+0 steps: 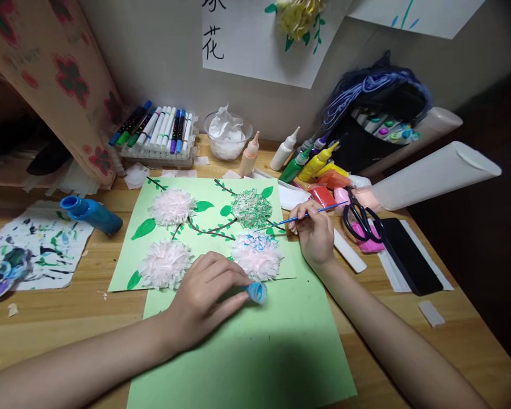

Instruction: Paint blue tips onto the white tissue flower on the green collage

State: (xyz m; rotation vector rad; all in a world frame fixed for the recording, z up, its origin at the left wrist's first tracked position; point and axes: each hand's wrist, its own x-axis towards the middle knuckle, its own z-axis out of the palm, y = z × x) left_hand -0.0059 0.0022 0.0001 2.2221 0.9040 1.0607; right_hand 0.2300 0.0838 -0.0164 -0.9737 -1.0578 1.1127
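- Paper flower w/ blue-flecked tips: front-right of 4 on the upper green sheet, directly in front of the green-flecked flower.
- Handling: prob. v. light, soft & fragile; thin frilled petals look easy to crush, tear or mat down if wet. Best not pinched by the frills; if it must move, prob. take the sheet by a bare edge.
- R hand: fingers closed round the thin blue brush, approx. mid-handle. Tip is at the flower's far edge; can't tell if touching. Brush prob. light, stiff, slim enough to roll; pen-type hold suits it.
- L hand: thumb & fingers pinch the blue cap, just beside the flower's near edge. Cap prob. light & rigid, slippery if paint's on the outside; hold by outer wall, w/ fingers clear of the blue-smeared opening.
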